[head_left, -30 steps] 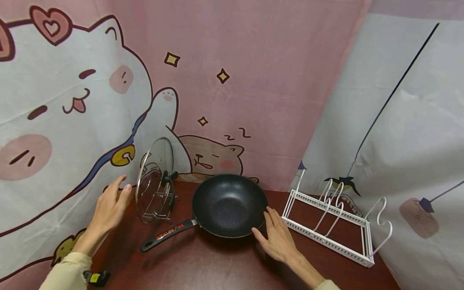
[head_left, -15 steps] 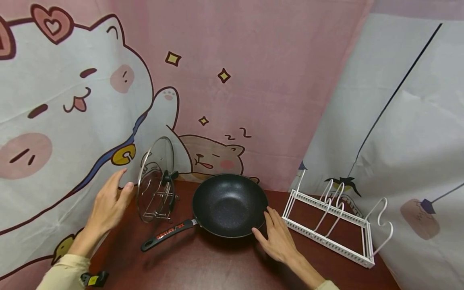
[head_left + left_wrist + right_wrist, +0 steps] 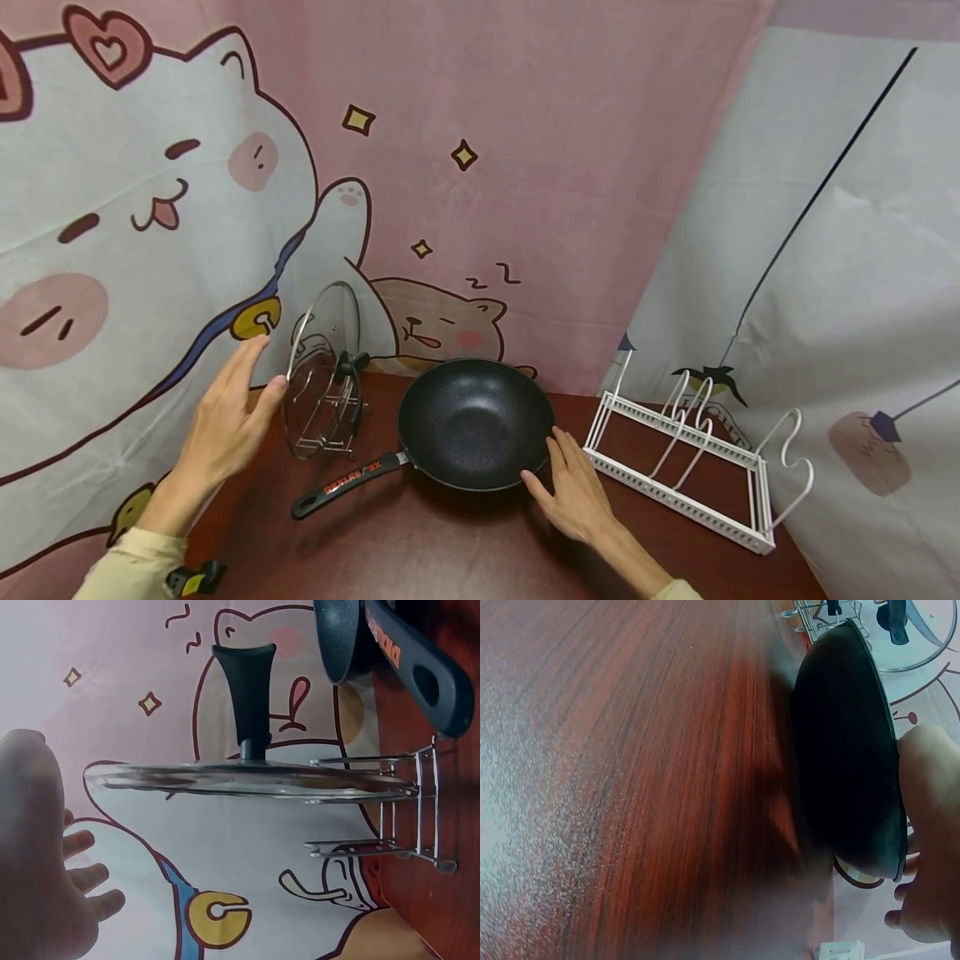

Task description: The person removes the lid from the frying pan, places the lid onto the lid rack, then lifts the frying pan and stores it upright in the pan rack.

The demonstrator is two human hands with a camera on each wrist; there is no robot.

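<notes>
A black wok (image 3: 476,429) sits on the table with its long handle (image 3: 348,485) pointing toward the front left. My right hand (image 3: 573,492) rests its fairly straight fingers and thumb at the wok's right rim; in the right wrist view the thumb (image 3: 922,742) lies along that rim. To the left, a glass lid (image 3: 303,392) with a black knob (image 3: 350,365) stands upright in a small wire rack (image 3: 326,437). My left hand (image 3: 225,425) is just left of the lid, fingers extended, thumb apart, holding nothing. Edge-on in the left wrist view, the lid (image 3: 202,780) is beside the hand.
A white rack (image 3: 678,467) with upright wire dividers lies at the table's right side. Behind the table (image 3: 450,558) hangs a pink and white cartoon curtain (image 3: 540,208). A black strap with a yellow patch (image 3: 193,579) shows under the left sleeve.
My left hand has risen a little and its fingers have straightened more, with the thumb tip now by the lid's rim. The right hand and the wok have stayed put.
</notes>
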